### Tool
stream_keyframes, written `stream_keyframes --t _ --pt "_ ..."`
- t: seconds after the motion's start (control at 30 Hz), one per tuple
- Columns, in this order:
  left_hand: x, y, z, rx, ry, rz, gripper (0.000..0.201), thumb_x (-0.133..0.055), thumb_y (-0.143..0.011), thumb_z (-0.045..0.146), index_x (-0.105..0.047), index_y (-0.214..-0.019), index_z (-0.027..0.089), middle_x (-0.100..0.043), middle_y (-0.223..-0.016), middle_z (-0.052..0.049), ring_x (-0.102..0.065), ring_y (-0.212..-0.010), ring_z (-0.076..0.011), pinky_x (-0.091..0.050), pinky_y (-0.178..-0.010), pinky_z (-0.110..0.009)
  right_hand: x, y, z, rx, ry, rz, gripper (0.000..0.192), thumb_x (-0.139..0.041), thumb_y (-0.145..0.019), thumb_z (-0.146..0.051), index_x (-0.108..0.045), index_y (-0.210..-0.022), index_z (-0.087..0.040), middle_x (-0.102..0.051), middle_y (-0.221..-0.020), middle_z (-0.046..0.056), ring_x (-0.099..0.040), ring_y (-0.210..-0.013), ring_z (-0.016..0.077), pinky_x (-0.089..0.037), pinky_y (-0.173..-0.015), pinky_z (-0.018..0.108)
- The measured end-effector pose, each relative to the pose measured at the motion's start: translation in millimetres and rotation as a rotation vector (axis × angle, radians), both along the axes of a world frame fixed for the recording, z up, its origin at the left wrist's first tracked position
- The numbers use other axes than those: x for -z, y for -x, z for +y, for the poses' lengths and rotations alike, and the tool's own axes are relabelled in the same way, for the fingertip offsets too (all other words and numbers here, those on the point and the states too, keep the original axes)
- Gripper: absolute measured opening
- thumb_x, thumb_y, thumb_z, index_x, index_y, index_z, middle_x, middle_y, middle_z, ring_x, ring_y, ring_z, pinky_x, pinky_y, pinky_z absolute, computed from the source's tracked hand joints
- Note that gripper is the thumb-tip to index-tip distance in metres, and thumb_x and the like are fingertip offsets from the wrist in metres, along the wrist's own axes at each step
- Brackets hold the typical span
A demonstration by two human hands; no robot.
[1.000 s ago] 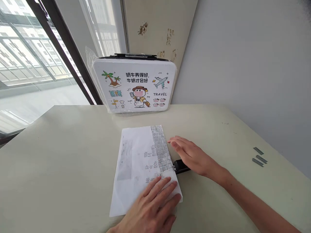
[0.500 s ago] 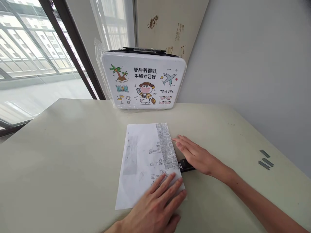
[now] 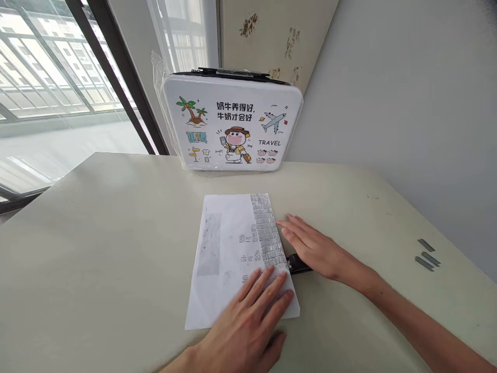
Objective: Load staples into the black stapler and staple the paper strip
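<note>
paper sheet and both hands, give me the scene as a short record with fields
surface: pale table
paper: white sheet lying flat, rows of staples along its right edge
left hand: left hand flat, palm down on the sheet's near right corner
right hand: right hand flat over a black stapler, fingers at the sheet's right edge
behind: printed case upright against the wall
far right: loose staple strips on the table

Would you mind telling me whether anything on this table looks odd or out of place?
Yes: the sheet of paper carries dense rows of staples along its right edge, far more than usual. Three loose staple strips lie apart near the table's right side.
</note>
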State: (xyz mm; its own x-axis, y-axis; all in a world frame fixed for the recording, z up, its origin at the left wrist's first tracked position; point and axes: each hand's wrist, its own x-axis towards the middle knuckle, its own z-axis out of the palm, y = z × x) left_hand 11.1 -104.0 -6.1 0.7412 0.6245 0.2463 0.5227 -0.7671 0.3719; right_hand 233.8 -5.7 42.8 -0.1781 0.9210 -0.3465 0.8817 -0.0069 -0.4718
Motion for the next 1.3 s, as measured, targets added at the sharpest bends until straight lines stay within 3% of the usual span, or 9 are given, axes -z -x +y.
stream_keyframes --t 0.43,0.93,1.3 --pt "3.7 1 -1 0.002 0.021 0.007 0.064 -0.060 -0.093 0.014 -0.043 -0.155 0.014 -0.027 -0.171 -0.015 -0.015 -0.159 -0.0345 -0.030 -0.128 -0.056 -4.8 8 -2 -0.035 0.024 -0.126 0.063 -0.018 -0.109 -0.056 -0.042 -0.161 -0.031 -0.020 -0.175 -0.002 -0.011 -0.163 0.0250 -0.019 -0.131 0.052" --pt "5.2 0 -2 -0.001 0.013 0.007 0.064 -0.060 -0.092 0.014 -0.043 -0.154 0.013 -0.027 -0.171 -0.015 -0.015 -0.160 -0.0350 -0.028 -0.129 -0.056 -1.0 7 -4 0.018 -0.005 -0.134 0.063 -0.016 -0.108 -0.060 -0.044 -0.159 -0.035 -0.026 -0.174 -0.001 -0.014 -0.162 0.0268 -0.022 -0.130 0.057" --pt "3.6 0 -2 -0.003 0.018 0.019 0.063 -0.061 -0.092 0.015 -0.044 -0.153 0.013 -0.027 -0.172 -0.014 -0.016 -0.159 -0.0349 -0.029 -0.128 -0.056 6.8 11 -3 -0.023 -0.072 -0.233 0.058 -0.019 -0.109 -0.049 -0.043 -0.159 -0.032 -0.025 -0.174 0.002 -0.020 -0.161 0.0289 -0.027 -0.127 0.057"
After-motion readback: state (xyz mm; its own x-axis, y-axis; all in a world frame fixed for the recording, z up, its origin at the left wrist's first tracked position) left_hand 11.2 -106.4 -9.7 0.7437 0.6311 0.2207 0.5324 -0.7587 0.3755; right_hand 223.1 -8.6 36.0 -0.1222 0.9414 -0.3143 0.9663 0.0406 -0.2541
